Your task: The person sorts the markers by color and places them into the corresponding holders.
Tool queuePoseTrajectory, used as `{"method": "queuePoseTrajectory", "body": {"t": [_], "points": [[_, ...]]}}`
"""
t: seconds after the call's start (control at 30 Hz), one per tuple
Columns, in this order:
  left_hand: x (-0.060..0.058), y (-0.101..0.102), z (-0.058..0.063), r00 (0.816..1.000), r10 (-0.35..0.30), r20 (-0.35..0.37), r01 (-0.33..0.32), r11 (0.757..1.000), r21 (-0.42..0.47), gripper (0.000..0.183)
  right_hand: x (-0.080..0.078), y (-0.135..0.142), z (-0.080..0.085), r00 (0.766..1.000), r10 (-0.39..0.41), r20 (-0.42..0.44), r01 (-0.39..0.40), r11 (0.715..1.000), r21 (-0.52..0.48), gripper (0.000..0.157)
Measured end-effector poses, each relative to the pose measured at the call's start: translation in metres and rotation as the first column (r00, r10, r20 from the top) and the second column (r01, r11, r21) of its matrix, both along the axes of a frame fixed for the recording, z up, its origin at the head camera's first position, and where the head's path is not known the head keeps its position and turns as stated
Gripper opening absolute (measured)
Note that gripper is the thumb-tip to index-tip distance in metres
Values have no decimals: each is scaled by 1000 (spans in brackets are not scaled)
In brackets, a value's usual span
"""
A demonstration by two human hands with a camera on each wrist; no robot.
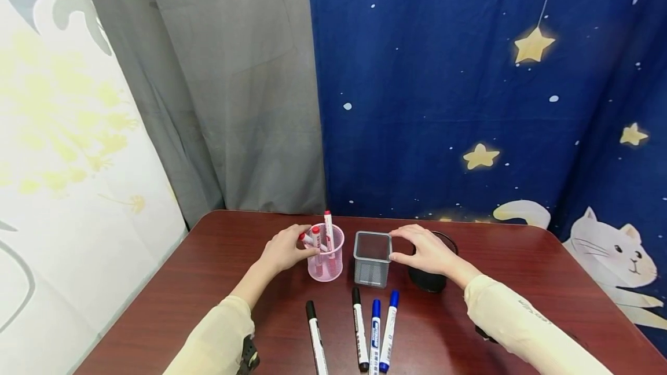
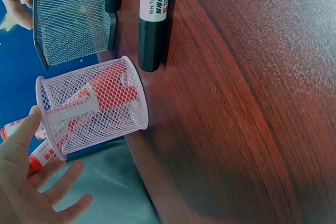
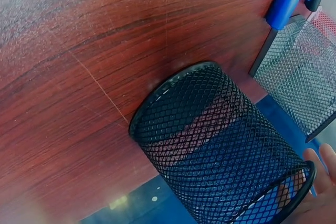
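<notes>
A round pink mesh pen cup [image 1: 325, 274] holds several red-capped whiteboard markers [image 1: 329, 225]. My left hand [image 1: 285, 249] is at its left side, thumb tip right at the rim and the other fingers spread loosely in the left wrist view. To its right stands a square grey mesh pen holder [image 1: 371, 274], with nothing showing above its rim. My right hand [image 1: 424, 250] reaches over the round black mesh pen cup [image 1: 428, 280], its thumb and fingertips close at the grey holder's right rim. In the right wrist view the black cup [image 3: 210, 140] partly hides that hand.
Two black-capped markers [image 1: 316, 337] and two blue-capped markers [image 1: 389, 328] lie on the reddish-brown table [image 1: 208, 282] in front of the holders. Behind the table's far edge hang a grey curtain [image 1: 250, 103] and a blue starry curtain [image 1: 417, 103].
</notes>
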State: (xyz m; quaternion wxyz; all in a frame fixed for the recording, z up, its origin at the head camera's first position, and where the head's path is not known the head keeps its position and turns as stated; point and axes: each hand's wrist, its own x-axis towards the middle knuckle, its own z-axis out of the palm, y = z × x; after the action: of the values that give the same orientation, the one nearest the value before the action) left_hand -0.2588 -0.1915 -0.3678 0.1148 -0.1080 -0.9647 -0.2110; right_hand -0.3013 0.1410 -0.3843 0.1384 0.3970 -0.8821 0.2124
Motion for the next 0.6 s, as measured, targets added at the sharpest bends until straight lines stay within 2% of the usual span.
{"method": "queuePoseTrajectory", "body": {"t": [0.37, 0.6], "points": [[0, -2, -5, 1000, -24, -16, 24, 999, 23, 66, 3, -3, -1, 1000, -7, 11, 6, 1000, 23, 51], [3, -3, -9, 997, -49, -54, 52, 997, 54, 69, 2, -3, -1, 1000, -12, 22, 12, 1000, 26, 52]]}}
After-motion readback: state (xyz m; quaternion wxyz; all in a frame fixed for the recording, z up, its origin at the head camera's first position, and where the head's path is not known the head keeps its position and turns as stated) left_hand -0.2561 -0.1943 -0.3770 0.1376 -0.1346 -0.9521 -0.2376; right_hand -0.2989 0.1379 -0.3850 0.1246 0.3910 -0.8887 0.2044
